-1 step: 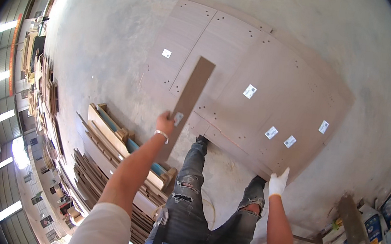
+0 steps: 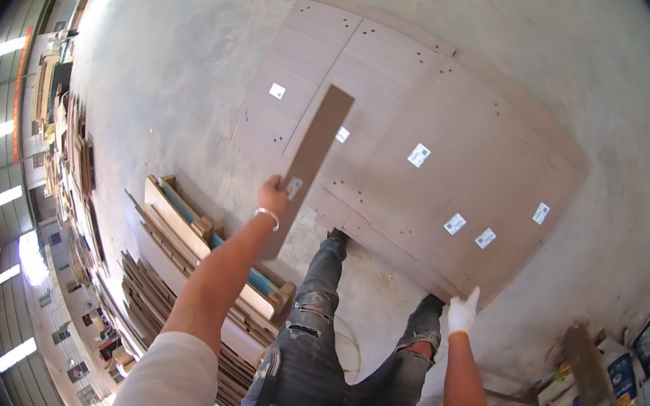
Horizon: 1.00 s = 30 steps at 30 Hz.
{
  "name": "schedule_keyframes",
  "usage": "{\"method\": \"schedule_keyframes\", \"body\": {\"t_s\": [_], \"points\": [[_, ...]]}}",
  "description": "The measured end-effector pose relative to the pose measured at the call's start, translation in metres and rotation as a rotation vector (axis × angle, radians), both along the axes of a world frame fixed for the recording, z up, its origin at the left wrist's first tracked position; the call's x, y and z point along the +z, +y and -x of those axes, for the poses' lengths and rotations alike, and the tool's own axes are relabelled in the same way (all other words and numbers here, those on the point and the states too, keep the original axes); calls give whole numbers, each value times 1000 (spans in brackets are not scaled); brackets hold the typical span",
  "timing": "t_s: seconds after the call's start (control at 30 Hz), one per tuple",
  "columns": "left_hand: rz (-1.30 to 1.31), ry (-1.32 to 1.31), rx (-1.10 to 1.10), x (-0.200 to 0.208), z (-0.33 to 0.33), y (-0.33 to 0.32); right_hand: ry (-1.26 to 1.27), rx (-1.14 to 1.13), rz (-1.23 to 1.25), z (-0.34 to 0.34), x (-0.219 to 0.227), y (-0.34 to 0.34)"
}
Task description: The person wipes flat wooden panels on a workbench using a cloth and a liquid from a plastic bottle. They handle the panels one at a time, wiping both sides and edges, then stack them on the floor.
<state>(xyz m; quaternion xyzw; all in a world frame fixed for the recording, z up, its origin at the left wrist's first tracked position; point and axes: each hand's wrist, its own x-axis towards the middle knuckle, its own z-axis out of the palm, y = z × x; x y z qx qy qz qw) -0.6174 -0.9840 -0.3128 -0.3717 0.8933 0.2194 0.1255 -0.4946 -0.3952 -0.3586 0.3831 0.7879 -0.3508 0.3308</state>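
My bare left hand (image 2: pixel 272 195), with a white band at the wrist, is closed on the edge of a long narrow brown board (image 2: pixel 321 138). The board is held tilted above the floor and bears a white label near my fingers. Beneath and beyond it lie large grey-brown panels (image 2: pixel 401 99) with small dark holes and several white labels. My right hand (image 2: pixel 461 313), in a white glove, is by the panels' near right corner. One of its fingers stretches out and nothing shows in it; whether it touches the panel I cannot tell.
Stacked narrow boards (image 2: pixel 146 291) and a pale wooden piece (image 2: pixel 179 214) lie at my left. On the right are a brown post (image 2: pixel 593 386) and blue-and-white bags (image 2: pixel 622 377). My feet stand at the panels' near edge on the concrete floor (image 2: pixel 174 49).
The narrow board and my left hand have shifted slightly to the left and away from me. A label on the panel that the board covered now shows beside it.
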Motion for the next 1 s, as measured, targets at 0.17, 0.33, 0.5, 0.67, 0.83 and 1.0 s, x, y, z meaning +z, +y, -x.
{"method": "schedule_keyframes", "body": {"t_s": [0.17, 0.33, 0.5, 0.67, 0.83, 1.0], "points": [[60, 122, -124, -55, 139, -104, -109, -7, -119, -108, 22, -30], [25, 177, -147, -106, 241, -180, -394, -91, 111, -149, 74, -155], [-30, 79, -105, -119, 291, -204, -315, 108, 189, -109, 99, -275], [153, -353, -185, -118, 256, -168, -136, -110, 232, -128, 64, -299], [228, -205, -183, -133, 226, -171, -163, -404, 341, -152, 52, -280], [193, -199, -223, -133, 245, -211, -208, -594, 329, -168, 68, -275]]}}
